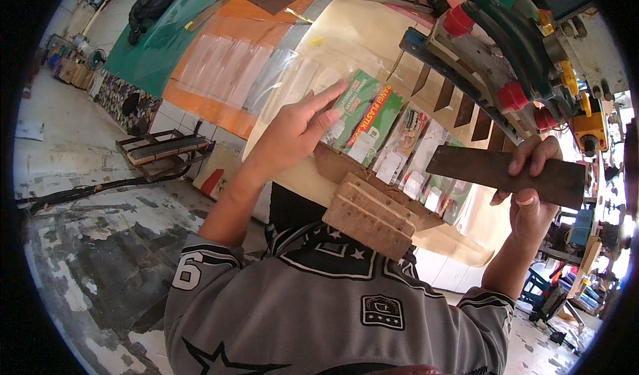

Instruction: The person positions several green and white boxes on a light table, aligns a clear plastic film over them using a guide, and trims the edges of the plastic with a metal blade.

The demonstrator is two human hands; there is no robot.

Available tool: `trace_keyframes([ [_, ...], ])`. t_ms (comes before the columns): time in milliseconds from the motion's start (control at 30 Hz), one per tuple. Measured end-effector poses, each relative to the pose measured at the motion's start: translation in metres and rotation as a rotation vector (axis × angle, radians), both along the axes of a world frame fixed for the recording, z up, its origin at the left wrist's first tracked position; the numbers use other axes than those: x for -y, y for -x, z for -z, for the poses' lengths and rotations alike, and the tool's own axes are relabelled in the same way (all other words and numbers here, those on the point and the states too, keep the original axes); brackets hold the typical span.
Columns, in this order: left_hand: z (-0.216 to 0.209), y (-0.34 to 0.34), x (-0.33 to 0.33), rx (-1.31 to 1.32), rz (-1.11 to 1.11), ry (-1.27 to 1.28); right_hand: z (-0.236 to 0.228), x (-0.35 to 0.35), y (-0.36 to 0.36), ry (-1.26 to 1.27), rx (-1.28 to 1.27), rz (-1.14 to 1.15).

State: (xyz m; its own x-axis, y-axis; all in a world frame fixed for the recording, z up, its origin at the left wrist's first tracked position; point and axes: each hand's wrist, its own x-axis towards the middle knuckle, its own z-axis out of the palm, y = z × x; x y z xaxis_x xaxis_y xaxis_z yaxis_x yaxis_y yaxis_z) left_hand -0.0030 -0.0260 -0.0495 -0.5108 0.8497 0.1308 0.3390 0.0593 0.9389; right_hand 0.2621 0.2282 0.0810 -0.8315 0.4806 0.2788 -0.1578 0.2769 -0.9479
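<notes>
My left hand (pixel 303 125) lies with its fingers stretched out at the left edge of a green and white printed plastic packet (pixel 359 102). Beside that packet sits a green and red one (pixel 378 123), followed by a clear packet with a small picture and white print (pixel 401 145). These packets form a row in a wooden rack, and clear plastic spreads to their left. Held up in my right hand (pixel 532 182) is a dark, flat rectangular wooden board (pixel 476 172), gripped near its right end between thumb and fingers.
A wooden block with grooves (pixel 368 215) juts from the table's near edge. At the far right stands a machine with a metal bar (pixel 459 85), red knobs (pixel 512 95) and yellow levers. Stacked clear sheets (pixel 223 65) lie on an orange surface; a small wooden frame (pixel 166 150) is at left.
</notes>
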Motion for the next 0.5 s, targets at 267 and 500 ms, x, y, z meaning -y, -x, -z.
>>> trace_keyframes([
  [267,0.007,0.003,0.001,0.033,-0.05,-0.038,0.002,0.006,0.007,-0.106,-0.069,0.157],
  [500,0.007,0.007,0.01,-0.021,-0.001,0.023,-0.001,-0.007,-0.005,-0.192,-0.192,0.204],
])
